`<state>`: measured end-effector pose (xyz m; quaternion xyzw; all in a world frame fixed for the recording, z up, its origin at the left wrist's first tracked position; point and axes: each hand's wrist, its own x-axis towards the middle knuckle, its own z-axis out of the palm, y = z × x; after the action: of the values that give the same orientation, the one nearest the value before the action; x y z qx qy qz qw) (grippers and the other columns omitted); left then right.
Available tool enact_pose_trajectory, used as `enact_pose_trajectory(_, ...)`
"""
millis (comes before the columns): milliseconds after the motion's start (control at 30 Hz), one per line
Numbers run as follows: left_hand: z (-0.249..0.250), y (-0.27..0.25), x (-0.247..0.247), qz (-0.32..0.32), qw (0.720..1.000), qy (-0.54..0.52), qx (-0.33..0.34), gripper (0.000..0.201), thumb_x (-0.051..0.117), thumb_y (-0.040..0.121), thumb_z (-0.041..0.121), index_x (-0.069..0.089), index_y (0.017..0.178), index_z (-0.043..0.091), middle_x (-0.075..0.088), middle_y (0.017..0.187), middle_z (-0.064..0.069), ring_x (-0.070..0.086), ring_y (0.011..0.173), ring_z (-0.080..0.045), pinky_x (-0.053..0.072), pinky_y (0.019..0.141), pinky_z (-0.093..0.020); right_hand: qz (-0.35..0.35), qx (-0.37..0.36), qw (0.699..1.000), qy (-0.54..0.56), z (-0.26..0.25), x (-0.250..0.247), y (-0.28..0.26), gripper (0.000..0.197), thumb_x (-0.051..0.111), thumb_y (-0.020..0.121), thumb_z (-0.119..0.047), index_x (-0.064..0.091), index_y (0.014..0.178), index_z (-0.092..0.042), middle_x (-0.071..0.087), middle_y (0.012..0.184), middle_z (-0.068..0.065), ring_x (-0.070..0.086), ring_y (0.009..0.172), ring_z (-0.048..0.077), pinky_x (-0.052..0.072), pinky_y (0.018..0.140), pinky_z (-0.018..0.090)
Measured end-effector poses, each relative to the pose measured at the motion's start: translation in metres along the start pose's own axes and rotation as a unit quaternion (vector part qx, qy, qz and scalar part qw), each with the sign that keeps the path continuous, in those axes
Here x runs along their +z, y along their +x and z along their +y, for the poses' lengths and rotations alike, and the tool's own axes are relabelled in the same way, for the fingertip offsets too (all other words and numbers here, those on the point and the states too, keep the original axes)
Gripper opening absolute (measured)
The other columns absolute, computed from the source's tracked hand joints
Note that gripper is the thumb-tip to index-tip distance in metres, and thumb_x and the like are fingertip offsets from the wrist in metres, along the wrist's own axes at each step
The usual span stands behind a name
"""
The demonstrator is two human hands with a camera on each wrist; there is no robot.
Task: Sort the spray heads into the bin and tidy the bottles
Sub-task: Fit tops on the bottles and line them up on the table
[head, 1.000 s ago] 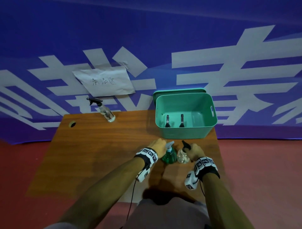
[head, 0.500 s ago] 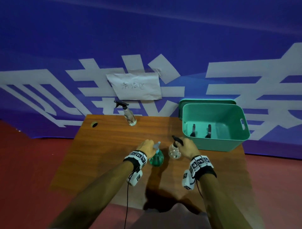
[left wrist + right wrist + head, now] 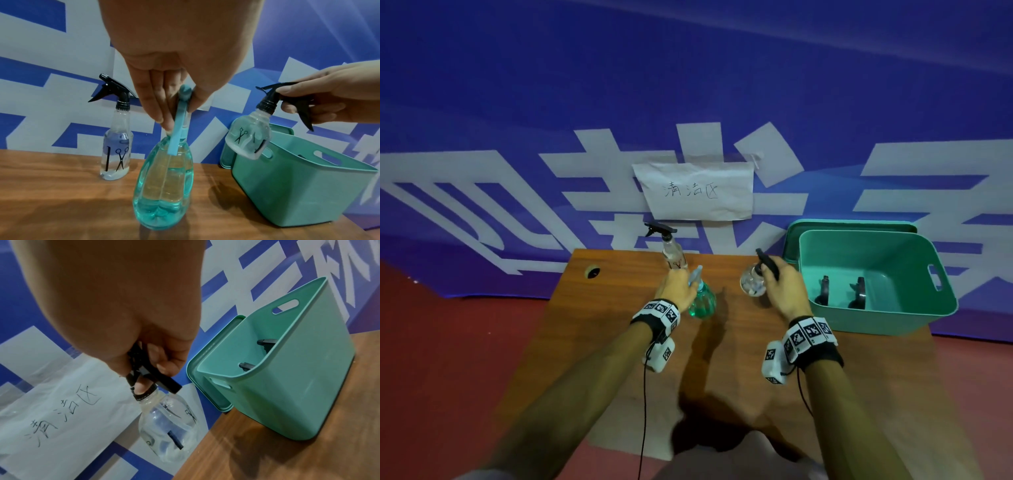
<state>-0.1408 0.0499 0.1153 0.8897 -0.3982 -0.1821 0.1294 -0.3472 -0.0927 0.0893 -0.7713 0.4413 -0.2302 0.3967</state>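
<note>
My left hand [image 3: 677,287] pinches the light blue spray head [image 3: 180,113] of a teal bottle [image 3: 702,301], which hangs tilted just over the wooden table [image 3: 602,325]; whether its base touches the table is unclear. In the air left of the green bin [image 3: 859,233], my right hand [image 3: 784,286] grips the black spray head [image 3: 152,378] of a small clear bottle [image 3: 751,283]. Two black spray heads [image 3: 824,291] [image 3: 860,291] lie in the bin. A tall clear bottle [image 3: 673,255] with a black head stands at the table's back edge.
The bin's lid [image 3: 849,224] leans behind it against the blue and white banner. A paper sign [image 3: 695,192] hangs on the banner above the tall bottle. A cable hole [image 3: 592,272] sits at the table's back left corner. Red floor surrounds the table.
Both hands have carried their bottles from in front of the bin leftward and toward the back of the table. They have moved apart, and the small clear bottle has risen.
</note>
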Motion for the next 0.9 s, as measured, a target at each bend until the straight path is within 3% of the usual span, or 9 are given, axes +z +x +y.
enact_pose_trajectory(100, -0.006, 0.023, -0.006, 0.010, 1.000, 0.000, 0.013, 0.037, 0.056, 0.101, 0.037, 0.064, 0.080, 0.008, 0.066, 0.068, -0.007, 0.067, 0.061, -0.021, 0.061, 0.060, -0.039, 0.016, -0.004, 1.000, -0.012, -0.009, 0.005, 0.015, 0.017, 0.053, 0.101, -0.028, 0.065, 0.112, -0.021, 0.075, 0.097, 0.007, 0.069, 0.090, 0.031, 0.056, 0.079, 0.040)
enact_pose_trajectory(300, -0.017, 0.072, -0.005, 0.009, 1.000, -0.002, 0.028, 0.030, 0.058, 0.100, 0.038, 0.065, 0.086, 0.013, 0.067, 0.069, -0.003, 0.069, 0.061, -0.019, 0.062, 0.060, -0.039, -0.001, 0.027, 0.999, -0.027, -0.011, 0.027, 0.043, 0.011, 0.053, 0.101, -0.029, 0.063, 0.105, -0.027, 0.073, 0.090, 0.006, 0.069, 0.086, 0.033, 0.055, 0.075, 0.039)
enact_pose_trajectory(433, -0.016, 0.099, 0.003, -0.011, 0.999, 0.014, 0.031, 0.028, 0.058, 0.100, 0.032, 0.067, 0.085, 0.010, 0.067, 0.072, -0.005, 0.069, 0.067, -0.024, 0.061, 0.065, -0.039, -0.029, 0.057, 0.997, -0.041, -0.001, 0.042, 0.060, 0.016, 0.054, 0.100, -0.030, 0.066, 0.109, -0.026, 0.074, 0.097, 0.005, 0.068, 0.094, 0.033, 0.052, 0.078, 0.035)
enact_pose_trajectory(533, -0.017, 0.116, 0.011, -0.019, 0.999, 0.025, 0.022, 0.026, 0.059, 0.100, 0.029, 0.069, 0.088, 0.008, 0.069, 0.079, -0.009, 0.069, 0.072, -0.026, 0.057, 0.064, -0.034, -0.051, 0.063, 0.995, -0.050, 0.012, 0.057, 0.069, 0.023, 0.054, 0.098, -0.033, 0.067, 0.116, -0.025, 0.075, 0.100, 0.008, 0.069, 0.096, 0.036, 0.054, 0.079, 0.039)
enact_pose_trajectory(633, -0.018, 0.131, 0.020, -0.019, 0.999, 0.036, 0.011, 0.024, 0.057, 0.101, 0.027, 0.068, 0.092, 0.006, 0.071, 0.085, -0.013, 0.070, 0.079, -0.030, 0.051, 0.062, -0.032, -0.068, 0.089, 0.992, -0.056, 0.022, 0.072, 0.079, 0.019, 0.057, 0.098, -0.028, 0.067, 0.113, -0.022, 0.074, 0.098, 0.012, 0.068, 0.094, 0.038, 0.054, 0.080, 0.041)
enact_pose_trajectory(900, -0.012, 0.160, 0.033, -0.017, 0.998, 0.065, -0.004, 0.027, 0.053, 0.103, 0.027, 0.069, 0.107, 0.005, 0.072, 0.094, -0.016, 0.072, 0.088, -0.035, 0.058, 0.077, -0.040, -0.087, 0.129, 0.985, -0.070, 0.038, 0.104, 0.109, 0.024, 0.055, 0.101, -0.026, 0.063, 0.121, -0.017, 0.073, 0.101, 0.017, 0.067, 0.096, 0.042, 0.054, 0.082, 0.042)
